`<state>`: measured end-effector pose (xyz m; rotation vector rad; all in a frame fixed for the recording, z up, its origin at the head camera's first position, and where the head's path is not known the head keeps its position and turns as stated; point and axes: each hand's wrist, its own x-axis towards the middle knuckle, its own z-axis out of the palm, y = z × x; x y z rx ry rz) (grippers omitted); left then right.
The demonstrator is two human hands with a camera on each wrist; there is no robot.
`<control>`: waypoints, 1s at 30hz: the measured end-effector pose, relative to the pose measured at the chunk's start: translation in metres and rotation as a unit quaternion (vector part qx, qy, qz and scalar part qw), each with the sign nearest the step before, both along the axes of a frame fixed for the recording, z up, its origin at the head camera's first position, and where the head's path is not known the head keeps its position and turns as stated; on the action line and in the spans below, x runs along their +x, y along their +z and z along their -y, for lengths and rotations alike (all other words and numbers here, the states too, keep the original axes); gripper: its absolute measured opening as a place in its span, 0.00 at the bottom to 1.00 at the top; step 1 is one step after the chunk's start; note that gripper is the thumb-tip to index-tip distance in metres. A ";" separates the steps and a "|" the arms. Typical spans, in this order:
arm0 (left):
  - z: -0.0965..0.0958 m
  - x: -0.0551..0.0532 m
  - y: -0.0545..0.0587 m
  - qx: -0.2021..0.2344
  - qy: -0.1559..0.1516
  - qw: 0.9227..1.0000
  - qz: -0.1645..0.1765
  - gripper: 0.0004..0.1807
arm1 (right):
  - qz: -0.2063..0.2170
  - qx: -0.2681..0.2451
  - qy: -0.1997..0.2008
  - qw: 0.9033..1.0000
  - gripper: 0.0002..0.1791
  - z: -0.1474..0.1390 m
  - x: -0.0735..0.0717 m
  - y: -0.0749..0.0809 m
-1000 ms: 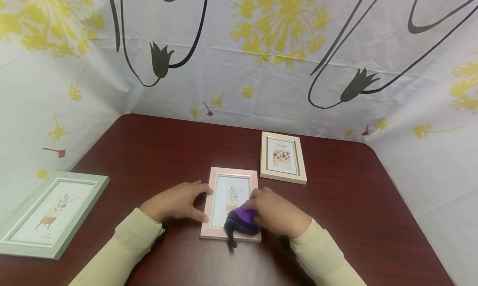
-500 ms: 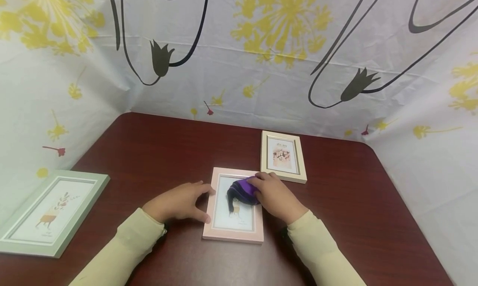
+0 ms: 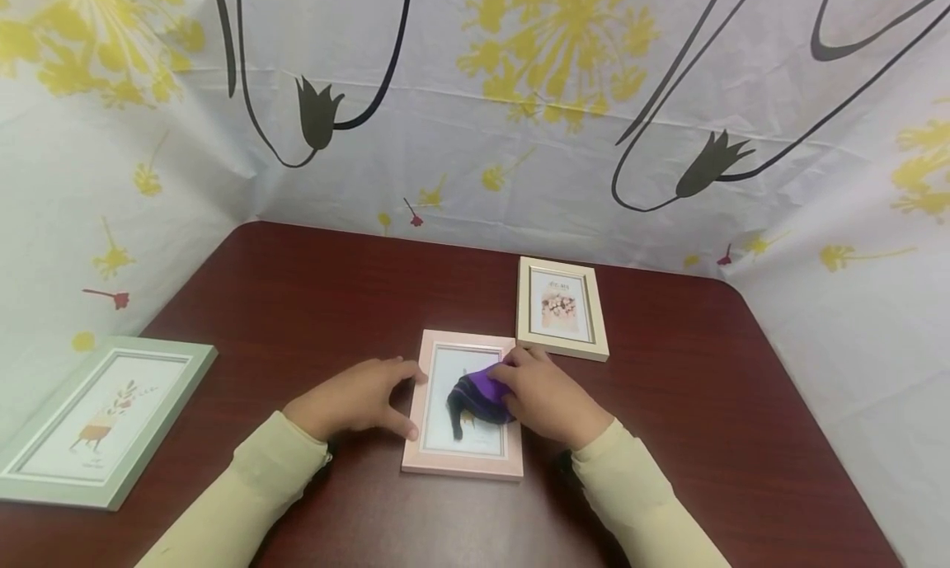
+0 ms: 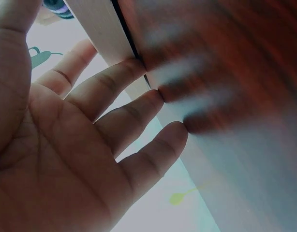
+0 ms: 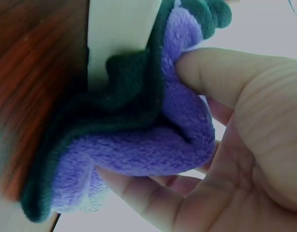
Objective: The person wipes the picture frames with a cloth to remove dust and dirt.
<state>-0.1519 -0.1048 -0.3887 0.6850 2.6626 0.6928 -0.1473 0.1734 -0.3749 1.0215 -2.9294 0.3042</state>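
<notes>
A pink photo frame (image 3: 462, 464) lies face up on the dark red table in the head view. My left hand (image 3: 355, 401) steadies its left side, index finger at the upper edge and thumb at the lower. In the left wrist view, the left fingers (image 4: 139, 116) are extended, tips on the tabletop alongside the frame. My right hand (image 3: 551, 396) pinches a bunched cloth (image 3: 484, 393), purple on one side and dark on the other, over the right part of the glass. The right wrist view has thumb and fingers gripping the folded cloth (image 5: 187, 104), which partly hides the picture.
A cream photo frame (image 3: 525, 304) lies just beyond the pink one's upper right corner, very near my right fingers. At the far left lies a larger green photo frame (image 3: 166, 415). A patterned white curtain (image 3: 475, 164) surrounds the back and sides of the table (image 3: 334, 288).
My right hand has slid the cloth up the glass from the lower right corner, then slightly back down. The pink frame has shifted a little to the right, the left hand staying with it.
</notes>
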 end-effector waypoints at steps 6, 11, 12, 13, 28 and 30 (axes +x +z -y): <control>-0.001 0.000 0.001 0.000 -0.006 1.000 -0.003 0.36 | 0.032 0.003 0.031 0.999 0.19 -0.003 0.011 0.007; -0.001 -0.001 -0.001 0.002 -0.007 1.000 -0.006 0.36 | 0.089 -0.005 0.049 0.995 0.20 -0.005 0.018 0.013; -0.001 -0.001 -0.002 0.004 -0.007 1.000 -0.007 0.36 | 0.097 -0.003 0.051 0.994 0.20 -0.005 0.019 0.014; 0.000 -0.001 -0.002 0.006 -0.009 1.000 -0.009 0.36 | 0.105 -0.001 0.051 0.993 0.19 -0.004 0.019 0.015; 0.001 -0.001 -0.001 0.006 -0.021 1.000 -0.008 0.35 | 0.068 0.013 0.048 0.996 0.13 0.000 0.020 0.014; 0.001 0.000 0.000 0.002 -0.017 1.000 -0.002 0.35 | 0.038 0.007 0.039 0.998 0.13 0.001 0.017 0.009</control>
